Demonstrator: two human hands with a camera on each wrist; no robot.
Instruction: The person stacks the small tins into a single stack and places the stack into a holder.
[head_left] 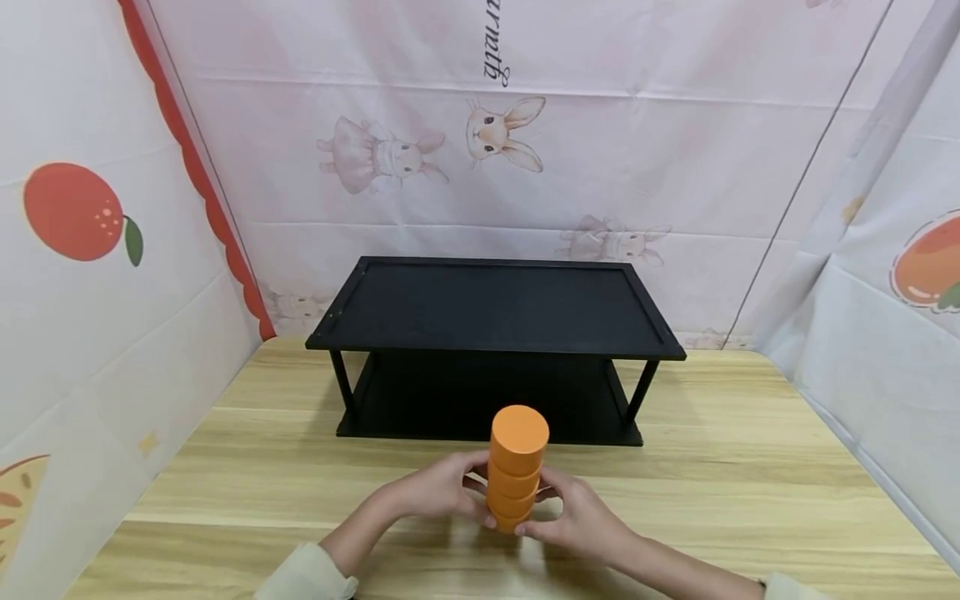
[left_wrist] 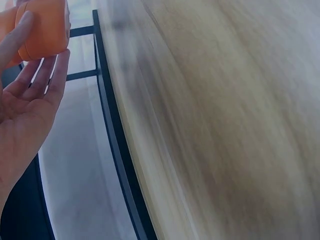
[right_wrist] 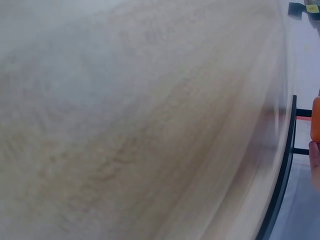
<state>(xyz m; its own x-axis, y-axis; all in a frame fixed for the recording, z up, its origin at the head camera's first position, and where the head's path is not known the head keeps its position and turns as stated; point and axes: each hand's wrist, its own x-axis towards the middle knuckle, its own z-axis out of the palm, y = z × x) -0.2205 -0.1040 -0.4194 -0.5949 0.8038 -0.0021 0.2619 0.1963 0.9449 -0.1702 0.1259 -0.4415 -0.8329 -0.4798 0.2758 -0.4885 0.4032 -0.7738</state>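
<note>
An orange ridged cylinder (head_left: 517,458) stands upright in front of the black rack, its flat round top facing up. From its left side my left hand (head_left: 442,487) holds it, with the thumb low on the near side and the fingers behind. My right hand (head_left: 581,517) grips the opposite side in the same way. In the left wrist view, the left hand (left_wrist: 25,110) has its thumb along the orange cylinder (left_wrist: 47,30), whose base seems lifted off the wooden table. Only fingertips (right_wrist: 315,157) and an edge of the cylinder (right_wrist: 316,122) show in the right wrist view.
A two-level black rack (head_left: 495,308) stands at the back of the wooden table (head_left: 712,475), just beyond the cylinder. Printed cloth hangs behind it (head_left: 420,67), with more fruit-printed cloth on the left and right sides.
</note>
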